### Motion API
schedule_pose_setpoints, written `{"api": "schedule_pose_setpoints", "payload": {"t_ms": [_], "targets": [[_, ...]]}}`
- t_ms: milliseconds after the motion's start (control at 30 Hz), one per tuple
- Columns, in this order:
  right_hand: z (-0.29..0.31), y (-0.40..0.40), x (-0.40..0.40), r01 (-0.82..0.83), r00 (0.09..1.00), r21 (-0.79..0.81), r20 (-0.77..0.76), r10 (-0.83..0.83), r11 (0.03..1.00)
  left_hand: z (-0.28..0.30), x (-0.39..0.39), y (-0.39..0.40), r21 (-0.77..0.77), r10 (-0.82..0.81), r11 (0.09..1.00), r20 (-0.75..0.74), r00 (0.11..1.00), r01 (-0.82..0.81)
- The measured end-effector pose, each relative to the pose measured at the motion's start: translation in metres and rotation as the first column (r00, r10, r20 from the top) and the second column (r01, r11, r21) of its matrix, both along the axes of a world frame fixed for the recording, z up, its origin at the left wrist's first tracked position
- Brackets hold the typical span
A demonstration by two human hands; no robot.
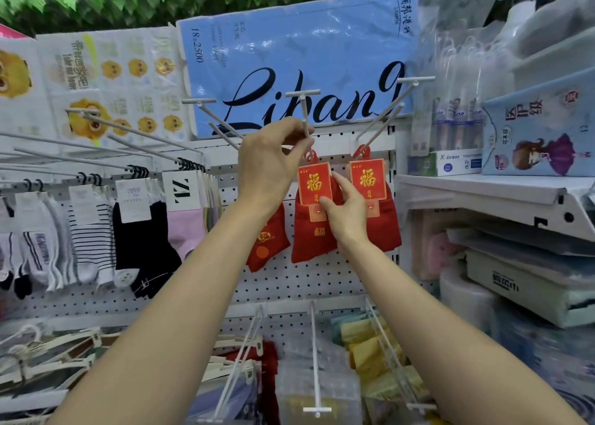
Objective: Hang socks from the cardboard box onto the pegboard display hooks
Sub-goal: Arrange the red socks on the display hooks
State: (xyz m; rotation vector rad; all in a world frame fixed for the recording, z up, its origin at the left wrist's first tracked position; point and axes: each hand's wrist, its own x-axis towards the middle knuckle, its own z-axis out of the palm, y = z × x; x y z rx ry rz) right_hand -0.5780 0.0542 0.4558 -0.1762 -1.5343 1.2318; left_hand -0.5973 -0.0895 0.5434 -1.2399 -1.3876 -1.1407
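A pair of red socks (310, 231) with a red and gold card label hangs by its red plastic hanger at the tip of the middle white display hook (304, 109). My left hand (273, 157) pinches the hook's tip just above the hanger. My right hand (346, 212) holds the sock pair at the label's right edge, thumb on the front. Another red pair (375, 205) hangs from the hook to the right, and a third red sock (267, 241) shows behind my left forearm. The white pegboard (289, 283) lies behind. No cardboard box is in view.
Striped, black and pink socks (141, 228) hang on hooks to the left. Empty white hooks (206, 115) jut out above them. Lower hooks (315, 360) hold packets. A shelf (483, 186) with boxed goods stands at the right. A blue Libang pack (299, 60) sits above.
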Motion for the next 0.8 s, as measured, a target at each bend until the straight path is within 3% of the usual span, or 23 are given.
{"api": "schedule_pose_setpoints", "payload": {"t_ms": [367,633,800], "targets": [[0.008,-0.001,0.003,0.229,0.958,0.283,0.102,-0.266,0.931,-0.003,-0.007,-0.002,-0.047,-0.005,0.999,0.038,0.999,0.007],[-0.013,-0.017,0.031,0.437,0.889,0.377,-0.043,-0.456,0.817,-0.040,-0.016,-0.020,-0.193,0.047,0.981,0.149,0.988,-0.017],[-0.034,-0.035,0.064,0.505,0.848,0.480,-0.121,-0.516,0.717,-0.082,-0.015,-0.038,-0.288,0.220,0.933,-0.015,0.975,-0.215]]}}
